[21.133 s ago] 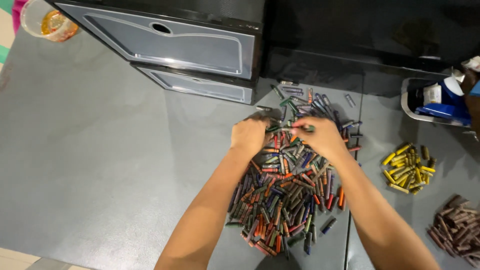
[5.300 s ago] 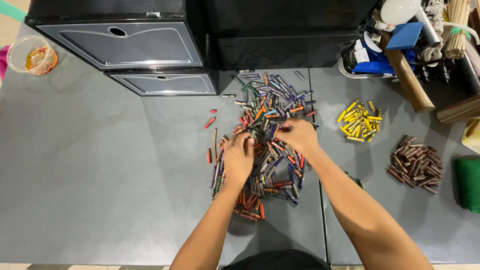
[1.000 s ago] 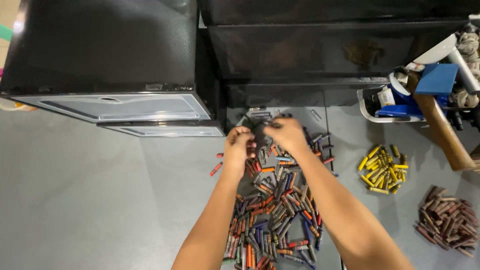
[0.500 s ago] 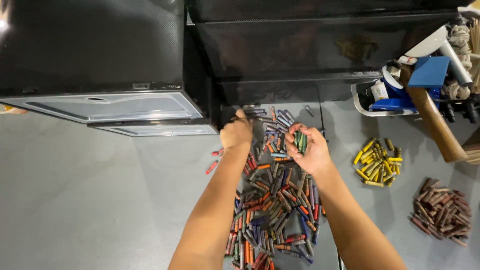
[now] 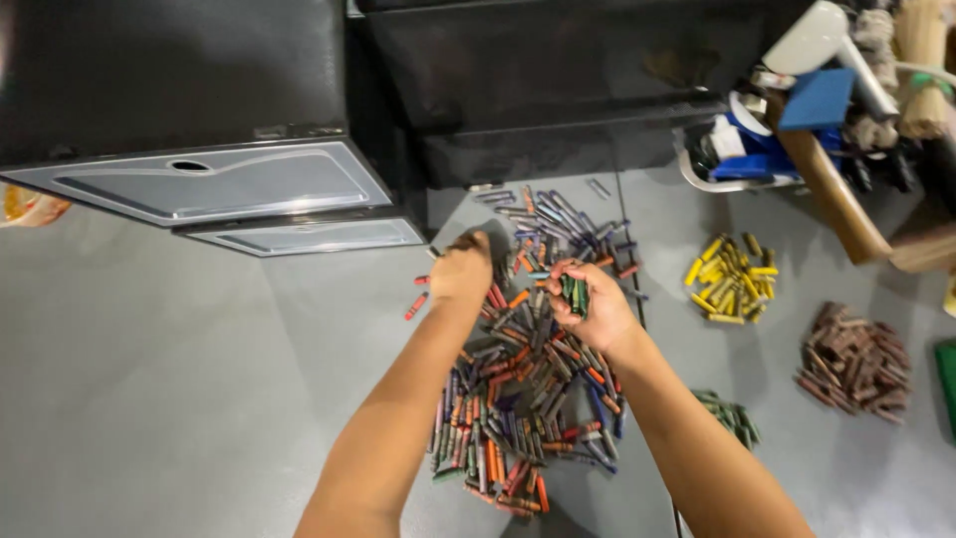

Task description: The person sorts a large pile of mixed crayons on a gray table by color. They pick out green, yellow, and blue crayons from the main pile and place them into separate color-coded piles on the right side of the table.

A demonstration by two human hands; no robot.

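Note:
A big mixed pile of crayons [image 5: 523,399] in many colours lies on the grey floor. My left hand [image 5: 460,271] rests palm down at the pile's upper left edge, fingers curled on crayons I cannot make out. My right hand [image 5: 590,307] is raised a little over the pile, palm up, holding a few green crayons [image 5: 575,295]. A small pile of green crayons [image 5: 730,414] lies to the right of my right forearm.
A yellow crayon pile [image 5: 732,279] and a brown crayon pile [image 5: 854,361] lie on the right. A black cabinet with grey drawers [image 5: 214,184] stands at the upper left. A cluttered tray with blue items [image 5: 757,149] sits at the upper right. Stray red crayon [image 5: 416,305] lies left of the pile.
My right hand has turned palm up with green crayons now showing in it. My left hand stays at the pile's top left. The view has shifted slightly.

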